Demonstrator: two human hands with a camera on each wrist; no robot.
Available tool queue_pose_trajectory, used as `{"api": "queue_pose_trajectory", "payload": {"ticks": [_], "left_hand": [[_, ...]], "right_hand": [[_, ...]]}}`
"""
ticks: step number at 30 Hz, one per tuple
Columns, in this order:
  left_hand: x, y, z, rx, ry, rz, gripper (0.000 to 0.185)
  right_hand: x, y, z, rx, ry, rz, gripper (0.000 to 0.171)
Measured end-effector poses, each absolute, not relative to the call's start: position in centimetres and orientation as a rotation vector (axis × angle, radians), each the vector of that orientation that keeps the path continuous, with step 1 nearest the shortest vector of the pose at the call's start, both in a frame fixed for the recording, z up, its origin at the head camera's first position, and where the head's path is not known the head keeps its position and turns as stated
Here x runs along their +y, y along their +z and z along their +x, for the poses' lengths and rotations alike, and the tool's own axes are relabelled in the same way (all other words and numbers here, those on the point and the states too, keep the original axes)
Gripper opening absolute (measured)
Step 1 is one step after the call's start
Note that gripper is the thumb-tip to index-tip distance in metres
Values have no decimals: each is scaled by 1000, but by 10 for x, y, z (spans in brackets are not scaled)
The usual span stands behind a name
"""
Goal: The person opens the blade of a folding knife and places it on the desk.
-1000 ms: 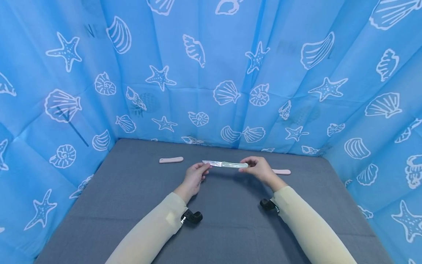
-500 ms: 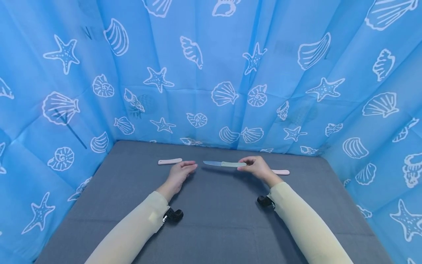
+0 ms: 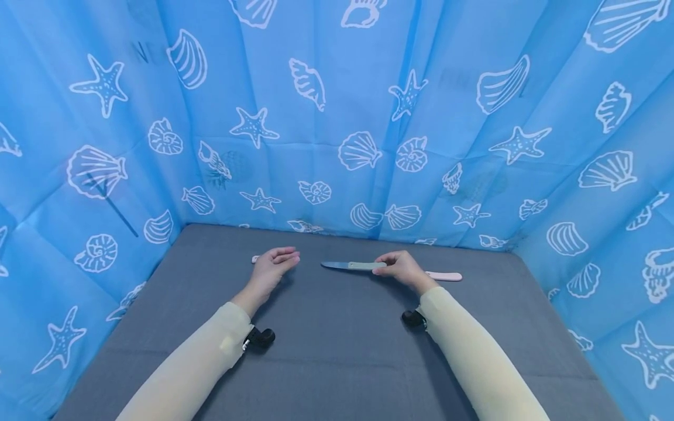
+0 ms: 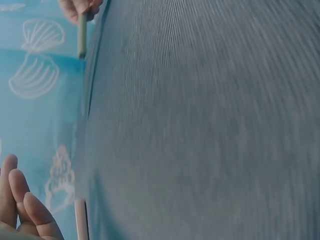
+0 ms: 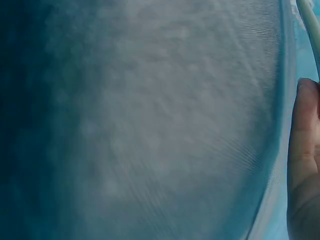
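My right hand (image 3: 402, 270) pinches the end of a folding knife's pale green handle (image 3: 363, 266). The knife's blade (image 3: 334, 265) is out and points left, above the table. In the right wrist view only part of the thumb side of that hand (image 5: 302, 160) and a bit of the green handle (image 5: 311, 27) show. My left hand (image 3: 267, 273) holds nothing, its fingers loosely extended, apart from the blade. Behind it lies a slim pink handle-like piece (image 3: 255, 259), mostly hidden by the hand; the left wrist view shows its end (image 4: 81, 220) beside the fingers (image 4: 37, 212).
A second slim pink piece (image 3: 446, 276) lies on the table just right of my right hand, partly covered by it. The grey cloth-covered table (image 3: 337, 362) ends at a blue shell-patterned curtain (image 3: 337, 117) at the back and sides.
My left hand has let go of the blade tip and moved left, in front of the left pink piece. My right hand and the knife have shifted slightly left.
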State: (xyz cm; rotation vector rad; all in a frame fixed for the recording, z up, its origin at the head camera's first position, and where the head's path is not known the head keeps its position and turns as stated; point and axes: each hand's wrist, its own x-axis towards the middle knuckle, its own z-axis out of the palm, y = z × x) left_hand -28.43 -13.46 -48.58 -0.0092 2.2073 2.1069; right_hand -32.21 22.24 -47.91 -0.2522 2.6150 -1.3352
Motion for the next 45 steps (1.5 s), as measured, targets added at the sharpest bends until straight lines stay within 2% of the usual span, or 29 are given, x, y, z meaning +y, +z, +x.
{"api": "queue_pose_trajectory", "payload": {"ticks": [13, 20, 34, 45], "left_hand": [[-182, -489, -289, 2484, 1959, -41, 42], [-197, -489, -295, 2639, 1868, -138, 37], [-218, -493, -303, 2694, 1623, -278, 42], [-224, -490, -314, 2727, 1294, -197, 42]], "right_hand": [[209, -479, -327, 2689, -1154, -243, 23], [205, -477, -327, 2769, -1016, -305, 21], [205, -481, -328, 2757, -987, -193, 23], [207, -482, -329, 2733, -1045, -151, 26]]}}
